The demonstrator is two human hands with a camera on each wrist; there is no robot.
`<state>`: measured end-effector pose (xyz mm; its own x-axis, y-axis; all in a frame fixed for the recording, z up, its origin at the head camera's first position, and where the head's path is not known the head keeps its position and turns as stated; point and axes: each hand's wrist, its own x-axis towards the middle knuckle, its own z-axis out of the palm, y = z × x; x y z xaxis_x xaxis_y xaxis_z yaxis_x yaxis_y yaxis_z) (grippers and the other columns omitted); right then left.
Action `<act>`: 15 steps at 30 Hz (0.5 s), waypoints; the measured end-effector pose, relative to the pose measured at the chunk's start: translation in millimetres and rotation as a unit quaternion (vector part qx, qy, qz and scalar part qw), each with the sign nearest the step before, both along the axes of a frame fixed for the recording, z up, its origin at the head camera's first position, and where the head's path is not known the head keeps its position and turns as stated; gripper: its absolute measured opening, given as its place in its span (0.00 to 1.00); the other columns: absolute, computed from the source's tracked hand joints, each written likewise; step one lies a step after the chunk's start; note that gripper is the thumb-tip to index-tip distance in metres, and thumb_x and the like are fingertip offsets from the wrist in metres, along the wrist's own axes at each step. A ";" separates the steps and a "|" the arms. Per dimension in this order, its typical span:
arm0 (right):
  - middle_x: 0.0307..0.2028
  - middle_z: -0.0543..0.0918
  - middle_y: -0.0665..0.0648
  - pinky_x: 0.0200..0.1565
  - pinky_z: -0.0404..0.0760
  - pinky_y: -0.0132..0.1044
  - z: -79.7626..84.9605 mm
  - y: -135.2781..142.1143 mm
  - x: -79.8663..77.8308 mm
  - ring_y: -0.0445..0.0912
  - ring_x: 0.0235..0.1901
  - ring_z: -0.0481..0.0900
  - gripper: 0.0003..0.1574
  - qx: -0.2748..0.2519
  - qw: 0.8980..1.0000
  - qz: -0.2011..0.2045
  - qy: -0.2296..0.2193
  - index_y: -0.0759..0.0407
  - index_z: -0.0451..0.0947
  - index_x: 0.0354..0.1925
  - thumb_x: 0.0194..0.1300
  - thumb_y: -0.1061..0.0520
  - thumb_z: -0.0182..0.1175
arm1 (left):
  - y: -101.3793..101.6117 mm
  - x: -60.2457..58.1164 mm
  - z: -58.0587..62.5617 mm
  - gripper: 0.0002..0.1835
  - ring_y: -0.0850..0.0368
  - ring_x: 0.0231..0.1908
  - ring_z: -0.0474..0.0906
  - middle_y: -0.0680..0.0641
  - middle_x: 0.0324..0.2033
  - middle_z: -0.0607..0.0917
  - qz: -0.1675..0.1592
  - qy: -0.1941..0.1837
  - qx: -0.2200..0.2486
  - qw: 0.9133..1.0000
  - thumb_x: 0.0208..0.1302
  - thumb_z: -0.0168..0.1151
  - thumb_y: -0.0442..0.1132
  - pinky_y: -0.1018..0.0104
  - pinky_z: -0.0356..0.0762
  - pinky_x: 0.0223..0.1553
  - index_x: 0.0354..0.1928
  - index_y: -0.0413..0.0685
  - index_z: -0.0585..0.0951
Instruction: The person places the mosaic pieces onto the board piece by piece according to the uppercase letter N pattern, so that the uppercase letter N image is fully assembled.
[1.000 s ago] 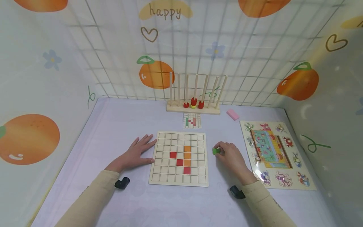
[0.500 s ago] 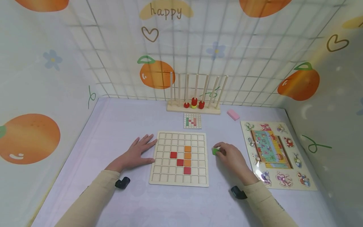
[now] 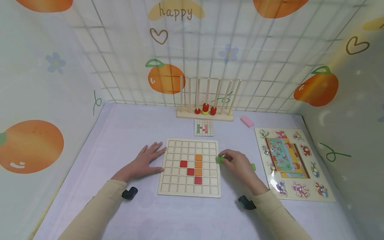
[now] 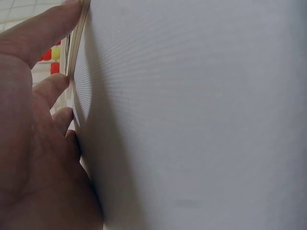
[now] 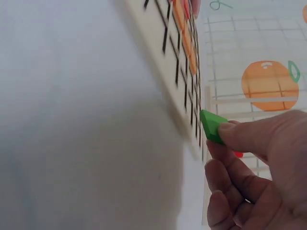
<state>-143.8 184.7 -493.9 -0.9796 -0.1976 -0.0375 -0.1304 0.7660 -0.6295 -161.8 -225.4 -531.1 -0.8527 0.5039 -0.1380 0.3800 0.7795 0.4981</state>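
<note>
A wooden grid board [image 3: 174, 190] lies mid-table, with several orange tiles [image 3: 198, 164] and red tiles [image 3: 190, 172] in its squares. My left hand [image 3: 141, 165] is spread flat on the table, its fingertips and thumb against the board's left edge. Between thumb and fingers, my right hand [image 3: 240, 166] pinches a green square tile [image 5: 213, 125]. In the head view that tile is at the board's right edge, partly covered by the fingers. A second green piece [image 3: 253, 167] shows just beyond the right hand, mostly hidden by it.
Behind the board lies a small pattern card [image 3: 203, 128]. A wooden peg rack [image 3: 204, 115] with red and yellow beads stands at the back. A pink block [image 3: 247, 121] lies right of it, and a picture puzzle board [image 3: 322, 196] covers the table's right side.
My right hand has moved left with the green tile, from beside the board to its right edge. The second green piece has come into view. My left hand has stayed still.
</note>
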 end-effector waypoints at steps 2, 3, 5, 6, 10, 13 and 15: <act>0.33 0.83 0.48 0.35 0.77 0.37 2.4 -7.1 -1.1 0.44 0.33 0.77 0.10 -0.003 1.000 0.002 -0.004 0.50 0.85 0.48 0.68 0.57 0.68 | -0.3 -0.3 -0.6 0.49 0.48 0.80 0.35 0.52 0.81 0.46 0.000 0.000 0.000 1.000 0.63 0.64 0.67 0.46 0.27 0.78 0.81 0.61 0.56; 0.33 0.83 0.48 0.35 0.77 0.37 3.4 -10.7 -1.6 0.45 0.33 0.76 0.11 -0.004 1.000 0.003 -0.008 0.50 0.85 0.48 0.68 0.57 0.68 | -0.4 -0.5 -0.9 0.50 0.48 0.80 0.35 0.52 0.81 0.46 -0.001 0.001 0.000 1.000 0.63 0.64 0.67 0.46 0.27 0.78 0.81 0.61 0.56; 0.33 0.83 0.47 0.36 0.77 0.38 5.6 -18.7 -2.5 0.45 0.34 0.76 0.11 -0.002 1.000 0.007 -0.011 0.50 0.85 0.48 0.68 0.56 0.69 | -0.6 -0.7 -1.5 0.50 0.49 0.80 0.35 0.52 0.81 0.46 0.000 0.000 0.001 1.000 0.63 0.64 0.68 0.46 0.27 0.78 0.81 0.61 0.56; 0.33 0.82 0.47 0.37 0.78 0.38 6.7 -22.9 -2.9 0.45 0.35 0.76 0.11 -0.002 1.000 0.009 -0.013 0.49 0.85 0.48 0.68 0.56 0.69 | -0.7 -0.8 -1.8 0.50 0.49 0.80 0.35 0.52 0.81 0.46 0.000 0.000 0.000 1.000 0.63 0.64 0.68 0.46 0.27 0.78 0.81 0.62 0.56; 0.34 0.82 0.46 0.40 0.79 0.39 12.9 -41.6 -3.1 0.45 0.36 0.76 0.11 -0.009 1.000 0.020 -0.019 0.49 0.85 0.48 0.67 0.57 0.69 | -0.9 -1.0 -2.6 0.50 0.50 0.80 0.35 0.53 0.81 0.46 0.001 0.000 -0.001 1.000 0.62 0.63 0.69 0.47 0.27 0.78 0.81 0.62 0.55; 0.32 0.82 0.46 0.40 0.79 0.39 16.3 -55.6 -2.9 0.45 0.36 0.76 0.10 -0.020 0.999 0.030 -0.021 0.49 0.85 0.47 0.67 0.57 0.69 | -1.1 -1.2 -2.8 0.50 0.49 0.80 0.35 0.53 0.81 0.46 0.000 0.000 0.000 1.000 0.62 0.63 0.69 0.47 0.27 0.78 0.81 0.62 0.55; 0.31 0.81 0.45 0.39 0.79 0.38 16.2 -64.2 -3.6 0.45 0.35 0.76 0.10 -0.024 0.999 0.038 -0.016 0.49 0.85 0.47 0.67 0.57 0.69 | -1.2 -1.3 -2.7 0.50 0.50 0.80 0.35 0.53 0.81 0.46 0.000 -0.001 0.000 1.000 0.62 0.64 0.69 0.47 0.26 0.78 0.81 0.62 0.55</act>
<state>-147.3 120.5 -477.7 -0.9600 -0.2742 -0.0574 -0.1665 0.7234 -0.6701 -163.1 -226.7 -533.8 -0.8524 0.5042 -0.1386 0.3797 0.7790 0.4990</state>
